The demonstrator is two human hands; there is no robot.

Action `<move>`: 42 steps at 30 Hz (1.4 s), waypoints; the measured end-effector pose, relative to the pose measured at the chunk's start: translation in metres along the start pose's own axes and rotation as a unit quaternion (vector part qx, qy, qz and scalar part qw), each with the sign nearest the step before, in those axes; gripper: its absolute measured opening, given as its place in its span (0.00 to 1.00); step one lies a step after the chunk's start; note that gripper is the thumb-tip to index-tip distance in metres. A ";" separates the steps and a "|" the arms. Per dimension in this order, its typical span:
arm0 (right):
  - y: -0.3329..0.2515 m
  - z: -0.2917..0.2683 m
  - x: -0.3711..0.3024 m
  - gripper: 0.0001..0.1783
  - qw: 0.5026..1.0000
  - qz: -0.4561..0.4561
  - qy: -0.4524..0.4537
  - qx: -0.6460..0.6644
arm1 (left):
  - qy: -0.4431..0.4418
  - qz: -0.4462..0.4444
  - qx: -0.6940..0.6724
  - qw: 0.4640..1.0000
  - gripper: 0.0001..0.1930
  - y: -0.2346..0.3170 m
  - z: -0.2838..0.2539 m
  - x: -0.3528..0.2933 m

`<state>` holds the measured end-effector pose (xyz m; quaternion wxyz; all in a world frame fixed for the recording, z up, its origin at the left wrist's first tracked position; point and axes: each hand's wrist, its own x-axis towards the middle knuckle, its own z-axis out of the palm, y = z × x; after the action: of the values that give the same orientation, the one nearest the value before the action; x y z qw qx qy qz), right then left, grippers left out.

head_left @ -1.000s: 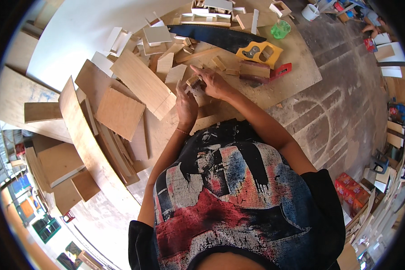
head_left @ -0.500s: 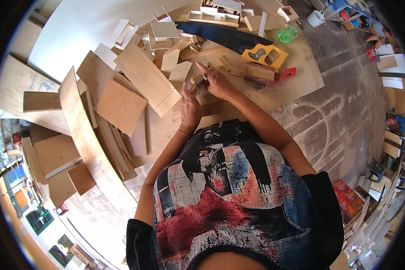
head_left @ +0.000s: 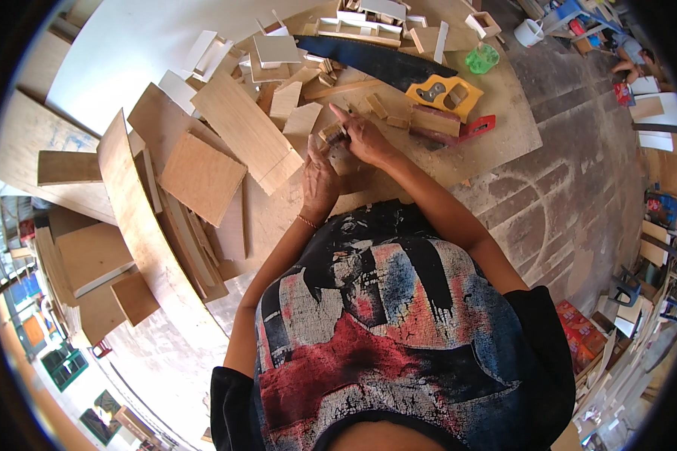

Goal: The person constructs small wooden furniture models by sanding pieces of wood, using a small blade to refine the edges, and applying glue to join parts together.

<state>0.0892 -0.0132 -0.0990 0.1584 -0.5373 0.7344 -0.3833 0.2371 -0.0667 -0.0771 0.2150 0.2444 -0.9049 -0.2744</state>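
Note:
A small brown wooden block (head_left: 331,136) is between my two hands at the middle of the board, with part of it hidden by fingers. My left hand (head_left: 320,182) is closed at its near left side, thumb and fingertips against it. From the right, my right hand (head_left: 365,141) grips the block, its index finger stretched out to the far left. Under the hands lies another piece of wood (head_left: 357,180), partly covered. Pale wood offcuts (head_left: 302,120) lie just beyond the left fingertips.
A handsaw with a yellow handle (head_left: 445,96) lies across the far side. Near it are a red-handled tool (head_left: 476,128), a wooden block (head_left: 435,120) and a green cup (head_left: 481,59). Several boards (head_left: 203,178) are stacked at left. A white bucket (head_left: 529,32) stands at far right.

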 end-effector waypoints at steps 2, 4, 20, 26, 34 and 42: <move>0.000 -0.002 -0.001 0.47 1.000 0.000 0.002 0.009 | -0.024 -0.018 -0.006 1.000 0.35 -0.002 0.001 0.000; -0.002 -0.005 -0.001 0.46 1.000 -0.001 0.001 0.009 | -0.026 -0.021 -0.011 0.999 0.34 0.000 0.001 0.002; 0.038 -0.098 -0.035 0.19 0.956 0.097 0.153 -0.230 | 0.054 -0.025 -0.091 0.994 0.31 0.033 0.042 0.001; 0.043 -0.133 -0.034 0.12 0.943 0.277 0.074 -0.169 | 0.008 -0.069 -0.105 0.992 0.28 0.040 0.032 0.003; 0.026 -0.137 -0.052 0.15 0.932 0.191 -0.026 -0.308 | 0.048 -0.009 -0.085 0.995 0.27 0.035 0.033 0.007; 0.008 -0.130 -0.032 0.09 0.981 0.179 0.066 0.019 | 0.029 -0.004 -0.067 0.997 0.26 0.036 0.028 0.010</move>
<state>0.0125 0.0678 -0.0255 0.1860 -0.3675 0.8203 -0.3968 0.2034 -0.0349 -0.0739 0.2561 0.2414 -0.8768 -0.3276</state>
